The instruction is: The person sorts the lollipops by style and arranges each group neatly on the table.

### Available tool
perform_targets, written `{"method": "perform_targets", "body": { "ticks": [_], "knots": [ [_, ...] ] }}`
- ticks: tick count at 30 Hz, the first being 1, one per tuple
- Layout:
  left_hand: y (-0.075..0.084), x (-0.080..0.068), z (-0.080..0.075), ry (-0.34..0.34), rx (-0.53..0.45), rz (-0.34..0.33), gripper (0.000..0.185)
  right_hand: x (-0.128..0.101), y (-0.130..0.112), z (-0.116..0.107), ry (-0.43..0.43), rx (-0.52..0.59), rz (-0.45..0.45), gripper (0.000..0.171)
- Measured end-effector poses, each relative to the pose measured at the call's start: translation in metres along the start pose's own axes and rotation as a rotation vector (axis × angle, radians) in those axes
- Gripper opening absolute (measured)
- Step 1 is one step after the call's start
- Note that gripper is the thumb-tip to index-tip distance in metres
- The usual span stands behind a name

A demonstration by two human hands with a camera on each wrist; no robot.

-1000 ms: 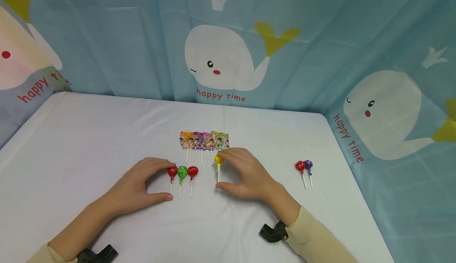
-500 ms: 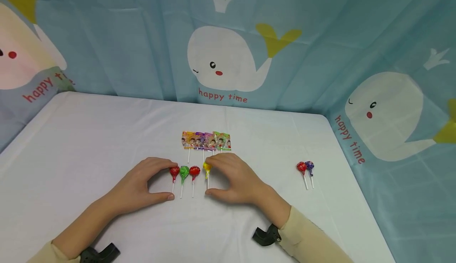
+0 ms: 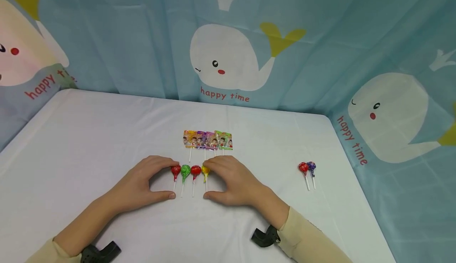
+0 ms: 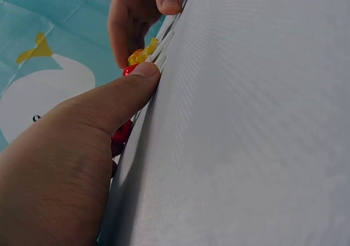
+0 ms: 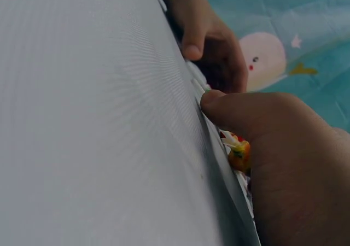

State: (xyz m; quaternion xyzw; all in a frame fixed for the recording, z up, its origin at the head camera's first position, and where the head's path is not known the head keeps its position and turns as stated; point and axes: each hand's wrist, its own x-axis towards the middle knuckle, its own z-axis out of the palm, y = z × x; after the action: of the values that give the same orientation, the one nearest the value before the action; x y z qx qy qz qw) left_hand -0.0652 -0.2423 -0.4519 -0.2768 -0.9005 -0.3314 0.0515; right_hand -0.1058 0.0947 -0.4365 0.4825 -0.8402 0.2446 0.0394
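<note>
A row of lollipops lies on the white table, sticks toward me: a red lollipop [image 3: 176,170] at the left end, then a green lollipop [image 3: 185,171], another red lollipop [image 3: 195,171] and a yellow lollipop [image 3: 205,170] at the right end. My left hand [image 3: 142,184] holds the left red one lengthwise, fingers at its head and thumb by the stick's end. Likewise, my right hand [image 3: 236,182] holds the yellow one between fingers and thumb. In the right wrist view, the yellow candy [image 5: 239,157] shows beside the thumb.
Behind the row lie several flat lollipops in printed wrappers [image 3: 208,140], overlapping side by side. Off to the right, a red lollipop [image 3: 303,167] and a purple lollipop [image 3: 311,166] lie together. A blue whale-print curtain [image 3: 142,49] stands along the table's back and right edges.
My right hand has slid the yellow lollipop left, up beside the right-hand red one in the row. My left hand has stayed at the left red lollipop.
</note>
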Motion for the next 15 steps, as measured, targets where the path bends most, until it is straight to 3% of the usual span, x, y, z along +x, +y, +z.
{"method": "perform_targets", "body": {
  "ticks": [15],
  "knots": [
    [0.0035,0.001,-0.0021,-0.003,-0.008,0.002,0.08,-0.0008,-0.0006,0.0017,-0.004,0.001,0.015,0.079]
  ]
}}
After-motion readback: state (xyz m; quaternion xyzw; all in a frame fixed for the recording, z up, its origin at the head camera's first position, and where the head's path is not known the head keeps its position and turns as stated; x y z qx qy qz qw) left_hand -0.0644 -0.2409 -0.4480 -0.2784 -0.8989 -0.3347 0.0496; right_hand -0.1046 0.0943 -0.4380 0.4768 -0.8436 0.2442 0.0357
